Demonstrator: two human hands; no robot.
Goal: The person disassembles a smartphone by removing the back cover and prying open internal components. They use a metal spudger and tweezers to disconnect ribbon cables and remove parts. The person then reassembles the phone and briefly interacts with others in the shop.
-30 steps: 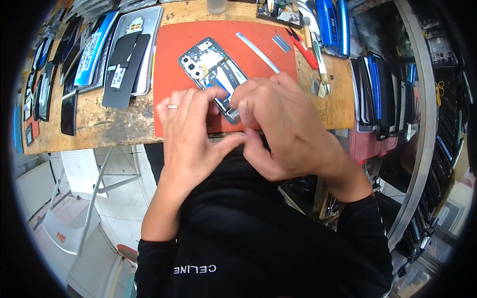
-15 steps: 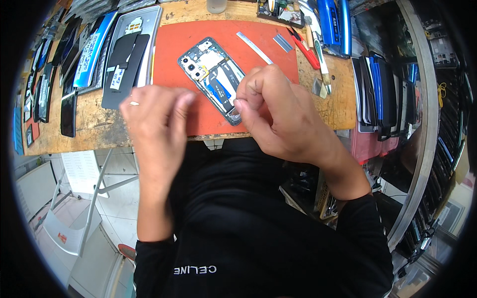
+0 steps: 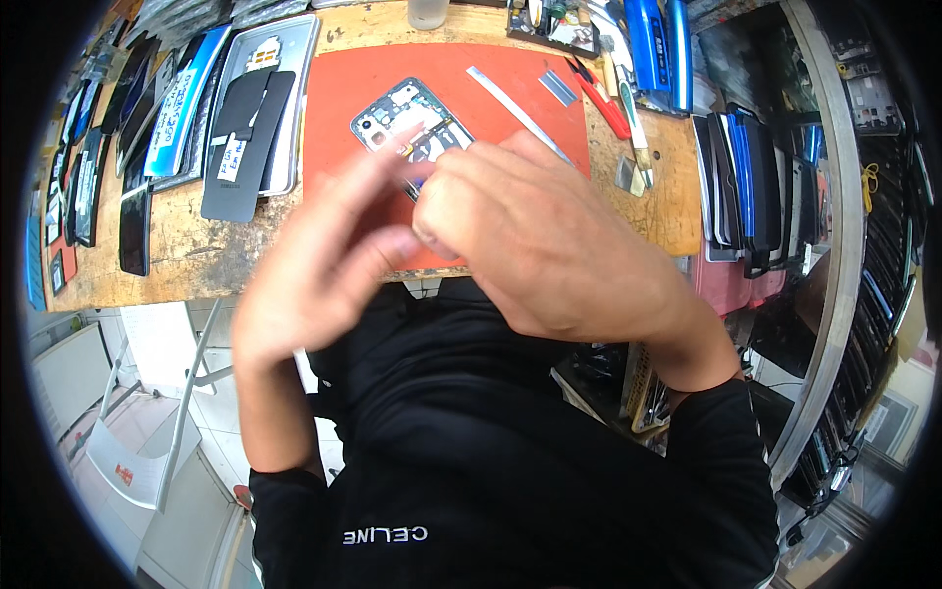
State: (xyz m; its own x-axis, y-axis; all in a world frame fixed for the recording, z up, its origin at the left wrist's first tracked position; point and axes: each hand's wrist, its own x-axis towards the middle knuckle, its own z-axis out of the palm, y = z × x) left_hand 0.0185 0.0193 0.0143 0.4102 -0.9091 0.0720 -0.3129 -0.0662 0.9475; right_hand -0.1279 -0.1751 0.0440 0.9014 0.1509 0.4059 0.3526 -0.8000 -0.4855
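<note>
An opened smartphone (image 3: 404,95) lies on a red mat (image 3: 343,79), its inner parts and camera area exposed. Both hands hover over its lower half and hide it. My right hand (image 3: 549,236) is closed in a fist, back upward; whatever its curled fingers hold, if anything, cannot be seen. Close to that fist, my left hand (image 3: 314,255) has its fingers stretched out and its thumb apart, smeared by motion. Nothing shows in it. Its fingertips cross in front of the phone, near the right knuckles; whether they touch cannot be told.
A thin metal strip (image 3: 513,108) and small grey strips (image 3: 557,88) lie right of the phone. Beyond are a red-handled tool (image 3: 610,115) and blue panels (image 3: 648,49). Black covers (image 3: 235,187) and a tray (image 3: 300,118) stand left. A clear cup (image 3: 427,12) sits at the back.
My left hand has swung right and its fingers have stretched toward the right hand. My right hand has moved left and turned its back upward, covering more of the phone.
</note>
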